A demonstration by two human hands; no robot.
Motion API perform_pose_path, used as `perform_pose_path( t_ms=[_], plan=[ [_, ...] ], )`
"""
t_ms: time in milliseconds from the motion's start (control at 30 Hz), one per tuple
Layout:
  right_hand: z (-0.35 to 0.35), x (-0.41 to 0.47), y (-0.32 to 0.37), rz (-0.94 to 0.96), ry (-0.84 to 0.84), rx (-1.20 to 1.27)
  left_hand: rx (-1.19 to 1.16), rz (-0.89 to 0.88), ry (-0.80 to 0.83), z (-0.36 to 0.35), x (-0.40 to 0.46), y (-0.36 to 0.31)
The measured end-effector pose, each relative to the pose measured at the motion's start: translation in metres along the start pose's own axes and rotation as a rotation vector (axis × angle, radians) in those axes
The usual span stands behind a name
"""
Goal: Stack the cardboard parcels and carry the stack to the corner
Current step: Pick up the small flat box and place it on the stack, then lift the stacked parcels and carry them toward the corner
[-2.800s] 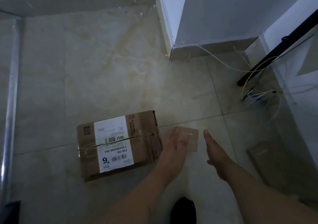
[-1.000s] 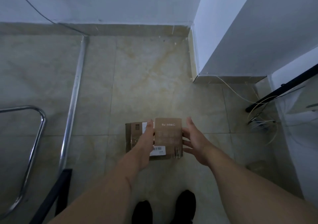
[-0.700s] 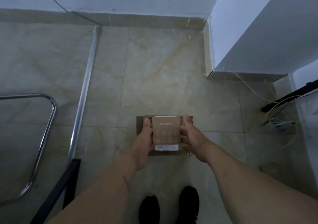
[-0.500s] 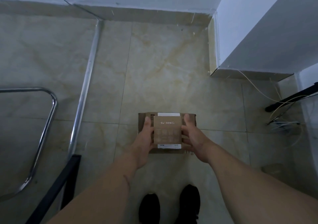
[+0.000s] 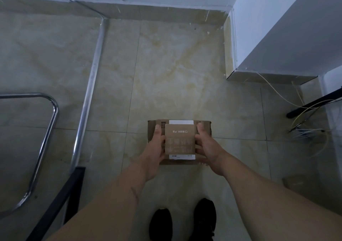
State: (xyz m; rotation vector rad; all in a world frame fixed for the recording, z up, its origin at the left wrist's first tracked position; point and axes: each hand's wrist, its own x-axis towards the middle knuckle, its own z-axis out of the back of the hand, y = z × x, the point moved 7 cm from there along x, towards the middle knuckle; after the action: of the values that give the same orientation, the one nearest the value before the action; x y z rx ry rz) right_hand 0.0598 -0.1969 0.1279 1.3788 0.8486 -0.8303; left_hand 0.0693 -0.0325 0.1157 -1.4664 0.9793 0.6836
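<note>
Between both palms, dead ahead at 12 o'clock, sits the small parcel [image 5: 179, 141] atop the larger parcel [image 5: 179, 129] — left hand [image 5: 155, 152] and right hand [image 5: 207, 148] clamp the stack's sides, equally near. Its long axis appears to run 9-to-3; the corner [image 5: 224, 17] lies toward 1 o'clock — well apart.

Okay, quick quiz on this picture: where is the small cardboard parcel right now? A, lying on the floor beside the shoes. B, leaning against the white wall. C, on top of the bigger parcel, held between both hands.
C: the small parcel sits on top of the bigger parcel, with the left hand and the right hand gripping the stack from either side.
</note>
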Motion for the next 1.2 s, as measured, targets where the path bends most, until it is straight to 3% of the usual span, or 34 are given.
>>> perform_pose_path(
  t_ms=[267,567,833,1200],
  plan=[
    [0.008,0.006,-0.004,0.023,-0.008,-0.002,0.042,0.005,-0.046,0.006,-0.002,0.003],
    [0.056,0.012,-0.004,0.130,-0.267,0.013,-0.004,-0.142,-0.185,0.017,-0.035,-0.033],
    [0.089,0.069,-0.064,0.078,-0.310,-0.084,0.013,-0.090,-0.332,0.069,0.053,0.032],
    [0.095,0.141,-0.135,-0.003,-0.242,-0.013,-0.044,-0.031,-0.301,0.061,0.118,0.087]
  ],
)
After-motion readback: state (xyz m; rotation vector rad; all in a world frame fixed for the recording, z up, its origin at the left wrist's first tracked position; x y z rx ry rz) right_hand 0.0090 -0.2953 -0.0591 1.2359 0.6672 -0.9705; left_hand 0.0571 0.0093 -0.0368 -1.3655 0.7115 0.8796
